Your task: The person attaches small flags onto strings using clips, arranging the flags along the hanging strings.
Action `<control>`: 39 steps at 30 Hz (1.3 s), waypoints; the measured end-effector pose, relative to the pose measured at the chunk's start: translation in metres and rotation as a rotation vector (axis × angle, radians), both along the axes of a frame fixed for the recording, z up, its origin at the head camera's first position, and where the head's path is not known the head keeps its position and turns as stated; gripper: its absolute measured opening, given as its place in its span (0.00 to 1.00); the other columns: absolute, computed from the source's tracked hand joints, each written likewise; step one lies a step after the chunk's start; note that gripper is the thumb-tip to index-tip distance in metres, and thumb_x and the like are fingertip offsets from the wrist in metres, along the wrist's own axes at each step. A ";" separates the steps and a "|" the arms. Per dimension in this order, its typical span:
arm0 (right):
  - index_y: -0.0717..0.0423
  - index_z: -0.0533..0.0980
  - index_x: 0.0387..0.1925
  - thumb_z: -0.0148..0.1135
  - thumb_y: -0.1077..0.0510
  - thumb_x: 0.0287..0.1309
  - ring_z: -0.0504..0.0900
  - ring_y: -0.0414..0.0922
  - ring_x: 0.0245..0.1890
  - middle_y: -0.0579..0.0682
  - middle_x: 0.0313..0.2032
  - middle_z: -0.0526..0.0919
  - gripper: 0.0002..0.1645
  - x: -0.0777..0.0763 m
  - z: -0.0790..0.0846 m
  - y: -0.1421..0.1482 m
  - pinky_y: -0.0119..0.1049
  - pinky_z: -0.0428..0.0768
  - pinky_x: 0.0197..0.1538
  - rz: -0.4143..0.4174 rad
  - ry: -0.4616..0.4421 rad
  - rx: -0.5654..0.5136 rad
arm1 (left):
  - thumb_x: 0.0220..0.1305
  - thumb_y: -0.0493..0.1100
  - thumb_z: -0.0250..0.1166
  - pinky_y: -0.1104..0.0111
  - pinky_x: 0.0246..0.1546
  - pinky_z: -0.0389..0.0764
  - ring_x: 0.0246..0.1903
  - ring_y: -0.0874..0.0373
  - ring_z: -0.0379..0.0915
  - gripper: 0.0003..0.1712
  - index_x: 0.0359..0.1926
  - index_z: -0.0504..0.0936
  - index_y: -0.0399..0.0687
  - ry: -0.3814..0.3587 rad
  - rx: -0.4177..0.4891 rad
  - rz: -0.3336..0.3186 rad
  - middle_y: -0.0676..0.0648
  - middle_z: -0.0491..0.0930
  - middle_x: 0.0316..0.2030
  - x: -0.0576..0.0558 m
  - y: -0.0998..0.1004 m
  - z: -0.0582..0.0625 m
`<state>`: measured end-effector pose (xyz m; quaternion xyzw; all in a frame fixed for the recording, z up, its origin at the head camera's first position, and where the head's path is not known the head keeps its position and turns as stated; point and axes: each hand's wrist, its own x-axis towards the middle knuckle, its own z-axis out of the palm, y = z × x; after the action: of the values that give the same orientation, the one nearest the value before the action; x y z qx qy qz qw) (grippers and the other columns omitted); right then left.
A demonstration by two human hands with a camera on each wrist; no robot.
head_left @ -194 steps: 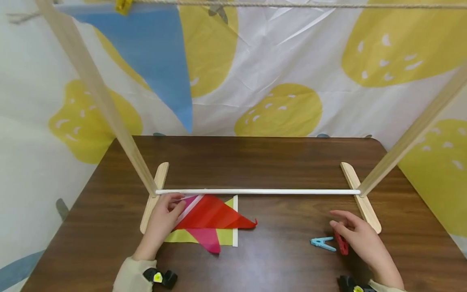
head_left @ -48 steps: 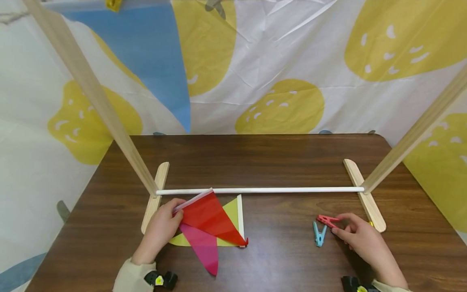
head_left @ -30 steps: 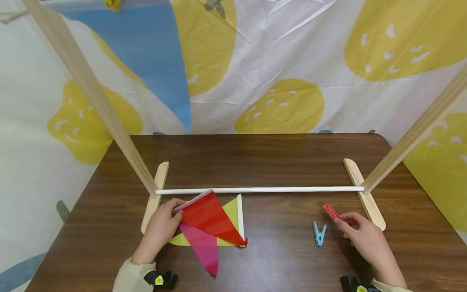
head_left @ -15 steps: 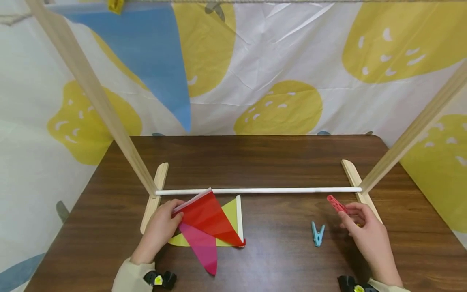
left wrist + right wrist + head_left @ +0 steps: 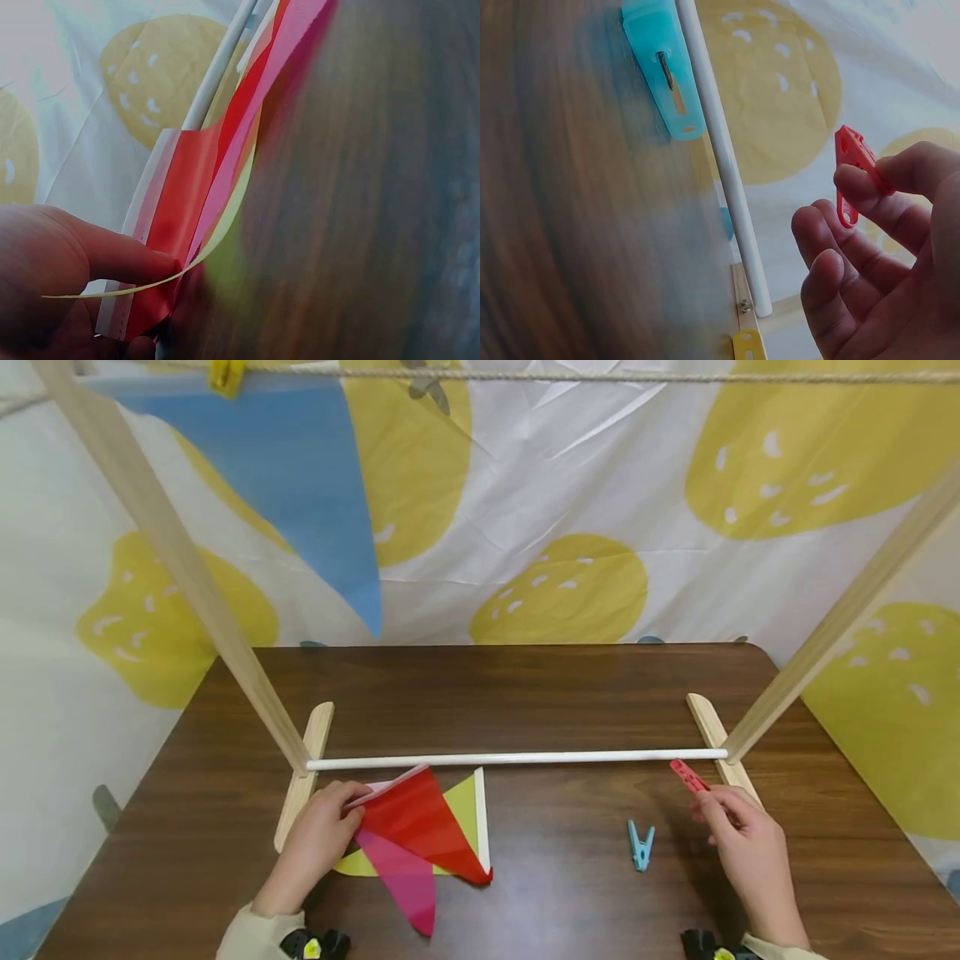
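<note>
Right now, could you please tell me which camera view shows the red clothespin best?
The right wrist view: the red clothespin appears larger there, pinched by the right hand, with its holes visible. The head view shows it smaller; the left wrist view doesn't show it.

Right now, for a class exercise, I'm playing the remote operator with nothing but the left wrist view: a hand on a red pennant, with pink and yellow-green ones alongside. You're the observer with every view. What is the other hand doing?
Observer: The right hand is pinching a red clothespin between thumb and fingers.
Operator: Good, that's outside my picture. Is anything hanging up above the table?
Observer: Yes. In the head view, a blue pennant hangs at the upper left, with a yellow clothespin at its top edge.
</note>
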<state>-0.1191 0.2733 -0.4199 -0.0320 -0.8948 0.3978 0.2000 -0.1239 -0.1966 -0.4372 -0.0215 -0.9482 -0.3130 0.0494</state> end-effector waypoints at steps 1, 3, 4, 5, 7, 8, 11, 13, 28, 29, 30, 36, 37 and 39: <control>0.57 0.79 0.29 0.55 0.55 0.59 0.73 0.40 0.20 0.40 0.27 0.77 0.11 0.000 0.000 0.000 0.25 0.69 0.21 0.002 0.003 0.005 | 0.55 0.36 0.60 0.60 0.37 0.72 0.35 0.54 0.70 0.10 0.40 0.80 0.48 -0.005 -0.002 0.003 0.49 0.76 0.34 0.000 0.000 0.000; 0.57 0.80 0.31 0.54 0.53 0.59 0.73 0.40 0.21 0.40 0.28 0.78 0.12 -0.001 -0.001 0.000 0.25 0.70 0.22 0.005 -0.003 0.011 | 0.55 0.36 0.60 0.60 0.36 0.72 0.34 0.54 0.70 0.10 0.40 0.80 0.48 -0.003 -0.007 0.005 0.49 0.76 0.34 -0.001 -0.001 0.001; 0.56 0.79 0.31 0.54 0.52 0.59 0.73 0.40 0.22 0.40 0.29 0.78 0.13 -0.002 -0.001 0.000 0.25 0.70 0.22 0.003 -0.009 0.013 | 0.55 0.36 0.60 0.60 0.36 0.72 0.34 0.55 0.70 0.10 0.40 0.80 0.48 -0.002 -0.008 0.006 0.49 0.76 0.33 -0.001 -0.001 0.001; 0.55 0.79 0.32 0.53 0.51 0.59 0.74 0.40 0.23 0.41 0.29 0.78 0.13 -0.002 -0.001 0.000 0.26 0.71 0.22 0.002 -0.013 0.013 | 0.56 0.37 0.60 0.60 0.36 0.72 0.34 0.55 0.70 0.10 0.40 0.80 0.48 -0.003 -0.009 0.006 0.49 0.76 0.33 -0.002 -0.001 0.001; 0.54 0.79 0.32 0.53 0.50 0.60 0.74 0.40 0.24 0.42 0.29 0.79 0.14 -0.003 -0.002 -0.001 0.26 0.71 0.22 -0.002 -0.018 0.004 | 0.56 0.36 0.60 0.60 0.36 0.72 0.34 0.54 0.70 0.10 0.40 0.80 0.48 -0.001 -0.012 0.007 0.49 0.76 0.34 -0.002 -0.001 0.002; 0.54 0.79 0.32 0.53 0.50 0.60 0.74 0.40 0.24 0.42 0.28 0.79 0.14 -0.003 -0.002 -0.001 0.28 0.71 0.21 -0.001 -0.018 -0.004 | 0.56 0.37 0.60 0.60 0.36 0.72 0.34 0.54 0.70 0.10 0.40 0.80 0.48 -0.003 -0.010 0.008 0.49 0.76 0.34 -0.002 -0.001 0.002; 0.55 0.79 0.32 0.52 0.50 0.60 0.74 0.41 0.22 0.45 0.27 0.79 0.14 -0.003 -0.003 -0.001 0.31 0.71 0.19 -0.006 -0.017 -0.019 | 0.56 0.36 0.60 0.60 0.36 0.72 0.34 0.54 0.70 0.10 0.40 0.80 0.48 -0.006 -0.008 0.007 0.49 0.76 0.34 -0.002 -0.001 0.002; 0.54 0.79 0.33 0.52 0.50 0.60 0.74 0.42 0.20 0.46 0.27 0.79 0.14 -0.004 -0.003 -0.001 0.31 0.70 0.19 -0.013 -0.017 -0.019 | 0.56 0.37 0.60 0.60 0.36 0.73 0.34 0.54 0.70 0.10 0.40 0.80 0.48 -0.009 -0.007 0.007 0.49 0.76 0.34 -0.002 0.000 0.002; 0.55 0.79 0.34 0.60 0.53 0.54 0.73 0.34 0.21 0.38 0.26 0.77 0.10 -0.003 -0.002 0.000 0.25 0.71 0.21 -0.001 -0.021 0.045 | 0.57 0.38 0.59 0.60 0.37 0.73 0.34 0.55 0.72 0.08 0.38 0.82 0.48 0.051 0.024 0.015 0.49 0.77 0.34 -0.001 -0.002 -0.003; 0.55 0.79 0.34 0.59 0.53 0.55 0.73 0.35 0.20 0.39 0.26 0.77 0.11 -0.003 -0.002 0.000 0.25 0.71 0.20 0.000 -0.027 0.052 | 0.58 0.39 0.59 0.60 0.37 0.73 0.34 0.55 0.72 0.08 0.39 0.81 0.48 0.060 0.037 0.022 0.49 0.77 0.35 -0.001 -0.002 -0.003; 0.55 0.78 0.35 0.59 0.52 0.55 0.73 0.36 0.19 0.41 0.25 0.78 0.11 -0.002 -0.003 0.000 0.26 0.71 0.20 0.001 -0.035 0.056 | 0.58 0.39 0.59 0.60 0.37 0.73 0.34 0.55 0.72 0.08 0.39 0.81 0.49 0.067 0.052 0.031 0.49 0.77 0.35 -0.001 -0.003 -0.002; 0.57 0.77 0.38 0.56 0.54 0.58 0.75 0.41 0.18 0.51 0.26 0.80 0.12 -0.001 -0.002 -0.001 0.27 0.72 0.20 0.025 -0.057 0.053 | 0.60 0.43 0.58 0.62 0.36 0.73 0.34 0.57 0.72 0.08 0.41 0.77 0.51 0.103 0.153 0.098 0.50 0.78 0.36 -0.001 -0.003 0.001; 0.57 0.76 0.39 0.55 0.54 0.58 0.75 0.41 0.19 0.52 0.27 0.80 0.11 -0.001 -0.002 -0.001 0.27 0.72 0.21 0.030 -0.057 0.053 | 0.60 0.43 0.58 0.63 0.36 0.73 0.33 0.57 0.72 0.08 0.41 0.77 0.52 0.105 0.166 0.108 0.50 0.78 0.36 -0.001 -0.003 0.001; 0.58 0.76 0.39 0.55 0.56 0.59 0.76 0.41 0.20 0.53 0.28 0.80 0.11 -0.001 -0.002 -0.001 0.27 0.73 0.21 0.037 -0.059 0.047 | 0.60 0.43 0.58 0.63 0.34 0.73 0.33 0.57 0.72 0.07 0.41 0.76 0.52 0.104 0.186 0.125 0.50 0.79 0.35 0.000 -0.003 0.002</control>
<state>-0.1197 0.2719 -0.4215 -0.0222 -0.9099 0.3792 0.1668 -0.1242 -0.1999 -0.4352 0.0263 -0.9108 -0.3942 0.1197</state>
